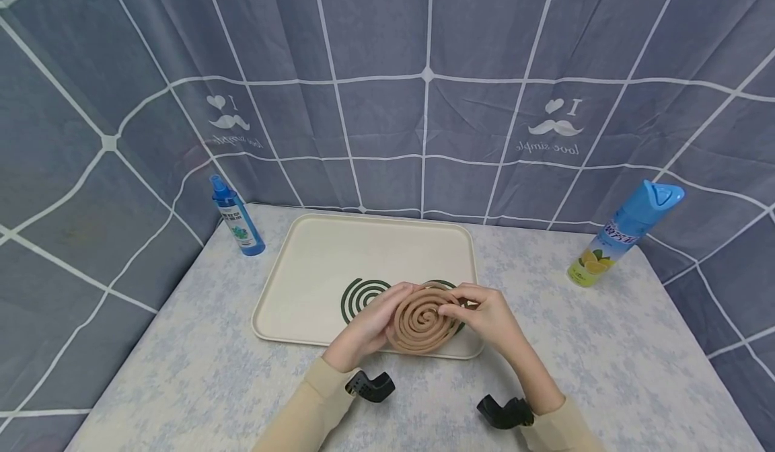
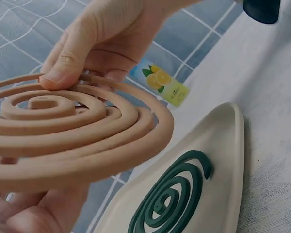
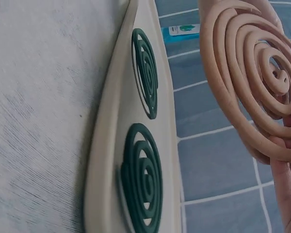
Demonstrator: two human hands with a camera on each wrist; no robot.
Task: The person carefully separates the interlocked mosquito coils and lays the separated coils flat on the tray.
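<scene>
A tan mosquito coil (image 1: 424,321) is held up in front of the body over the near edge of the cream tray (image 1: 363,233). My left hand (image 1: 378,314) holds its left side, with part of that hand hidden beneath it. From the right, my right hand (image 1: 487,311) pinches the coil, its thumb (image 2: 63,73) on the top face and fingers underneath. Two dark green mosquito coils lie side by side on the tray: the left coil (image 3: 145,73) and the right coil (image 3: 144,179). In the head view, the hands and tan coil partly cover both.
A blue spray bottle (image 1: 238,216) stands at the table's back left. On the right is a blue and yellow-green aerosol can (image 1: 620,237) with lemons on its label. A grey-blue curtain (image 1: 387,122) with white lines hangs behind the pale marbled table (image 1: 200,378).
</scene>
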